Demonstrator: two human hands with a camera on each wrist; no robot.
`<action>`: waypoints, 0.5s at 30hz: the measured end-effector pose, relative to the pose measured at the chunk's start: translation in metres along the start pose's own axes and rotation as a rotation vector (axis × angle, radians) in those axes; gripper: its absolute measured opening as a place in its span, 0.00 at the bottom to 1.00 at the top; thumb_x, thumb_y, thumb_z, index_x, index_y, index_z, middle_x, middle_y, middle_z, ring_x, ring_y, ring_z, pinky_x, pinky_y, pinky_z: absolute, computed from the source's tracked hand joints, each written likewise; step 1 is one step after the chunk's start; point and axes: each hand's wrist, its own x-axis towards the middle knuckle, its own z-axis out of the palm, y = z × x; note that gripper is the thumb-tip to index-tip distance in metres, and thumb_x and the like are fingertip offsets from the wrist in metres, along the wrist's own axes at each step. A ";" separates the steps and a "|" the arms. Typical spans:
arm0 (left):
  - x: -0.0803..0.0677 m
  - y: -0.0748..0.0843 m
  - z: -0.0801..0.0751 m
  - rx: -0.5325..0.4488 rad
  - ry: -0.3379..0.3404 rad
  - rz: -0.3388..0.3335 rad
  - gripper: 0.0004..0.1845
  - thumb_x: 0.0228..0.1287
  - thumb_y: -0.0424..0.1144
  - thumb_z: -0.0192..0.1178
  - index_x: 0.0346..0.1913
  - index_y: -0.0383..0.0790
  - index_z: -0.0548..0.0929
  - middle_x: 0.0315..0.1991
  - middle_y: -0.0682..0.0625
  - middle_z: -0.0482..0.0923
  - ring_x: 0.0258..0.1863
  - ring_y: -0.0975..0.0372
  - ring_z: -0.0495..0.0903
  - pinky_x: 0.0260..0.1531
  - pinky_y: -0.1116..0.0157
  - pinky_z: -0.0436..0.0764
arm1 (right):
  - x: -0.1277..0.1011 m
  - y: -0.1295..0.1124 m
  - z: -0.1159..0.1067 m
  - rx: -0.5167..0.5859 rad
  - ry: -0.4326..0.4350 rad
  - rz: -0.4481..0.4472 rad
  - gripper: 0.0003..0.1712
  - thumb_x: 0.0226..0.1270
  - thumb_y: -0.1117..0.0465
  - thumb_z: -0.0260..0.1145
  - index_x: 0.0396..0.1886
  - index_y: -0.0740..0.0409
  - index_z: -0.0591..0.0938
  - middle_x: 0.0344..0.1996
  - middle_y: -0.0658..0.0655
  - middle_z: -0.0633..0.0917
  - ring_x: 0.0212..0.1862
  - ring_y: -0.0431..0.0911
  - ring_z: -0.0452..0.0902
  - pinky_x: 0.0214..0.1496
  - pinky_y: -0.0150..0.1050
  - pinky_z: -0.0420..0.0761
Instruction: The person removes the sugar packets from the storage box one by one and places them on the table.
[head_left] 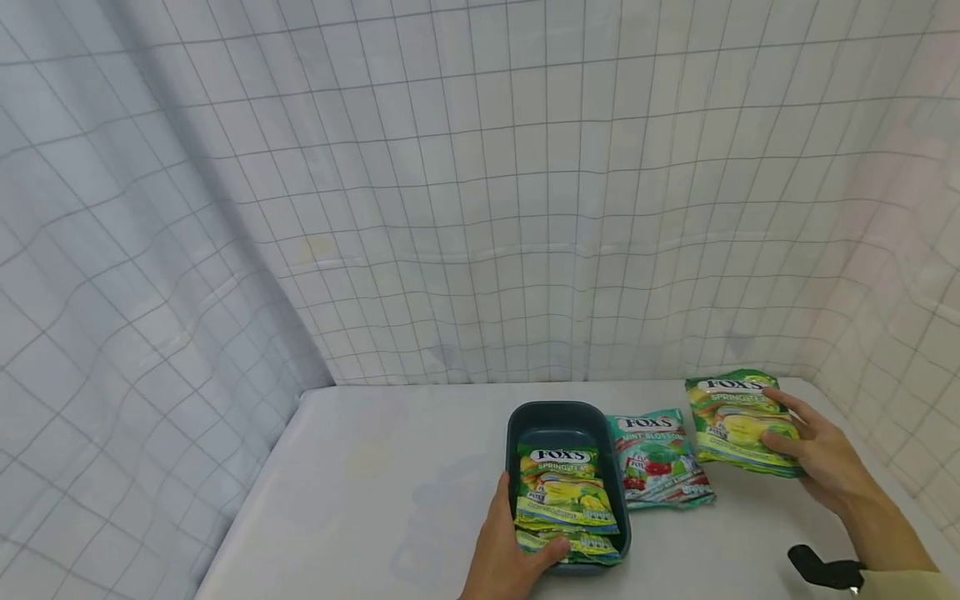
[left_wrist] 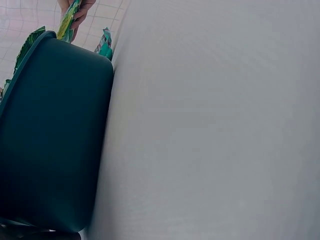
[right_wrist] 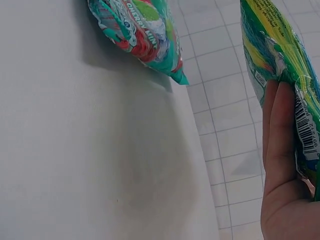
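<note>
My right hand (head_left: 825, 457) pinches a green and yellow Fox's Spring Tea candy bag (head_left: 727, 421) by its right side, raised off the table. In the right wrist view, straight fingers lie along the back of that bag (right_wrist: 272, 45), beside its barcode. My left hand (head_left: 502, 550) grips the dark teal tub (head_left: 558, 410) at its near left, thumb over the rim by the bags inside. At least two Spring Tea bags (head_left: 566, 496) overlap in the tub. The left wrist view shows mostly the tub's outer wall (left_wrist: 55, 135); the left fingers are largely hidden there.
A teal and red Fox's Mint Blossom bag (head_left: 654, 458) lies just right of the tub on the white table (head_left: 375, 475). White gridded curtains (head_left: 525, 208) rise behind and at both sides. A black strap-like piece (head_left: 825, 571) shows near the right sleeve.
</note>
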 end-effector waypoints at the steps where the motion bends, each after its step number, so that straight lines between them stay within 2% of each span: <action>1: 0.000 0.000 0.000 0.002 -0.001 0.001 0.66 0.53 0.67 0.73 0.82 0.36 0.48 0.76 0.39 0.60 0.71 0.46 0.65 0.64 0.37 0.67 | 0.000 0.001 -0.002 0.010 -0.006 -0.001 0.46 0.72 0.70 0.67 0.81 0.36 0.59 0.52 0.39 0.72 0.45 0.38 0.82 0.42 0.36 0.85; 8: 0.001 -0.001 0.001 -0.002 -0.002 0.020 0.65 0.53 0.67 0.73 0.82 0.37 0.48 0.76 0.39 0.59 0.71 0.46 0.65 0.64 0.37 0.68 | 0.001 0.006 -0.017 0.049 -0.024 0.015 0.47 0.73 0.70 0.65 0.82 0.35 0.57 0.55 0.42 0.68 0.47 0.37 0.81 0.43 0.36 0.84; 15: 0.000 -0.001 0.001 0.004 -0.001 0.002 0.66 0.52 0.67 0.73 0.82 0.36 0.48 0.76 0.38 0.59 0.72 0.45 0.64 0.64 0.36 0.67 | 0.002 0.015 -0.024 -0.002 -0.020 0.051 0.48 0.74 0.68 0.65 0.83 0.35 0.54 0.64 0.53 0.61 0.48 0.34 0.79 0.45 0.35 0.83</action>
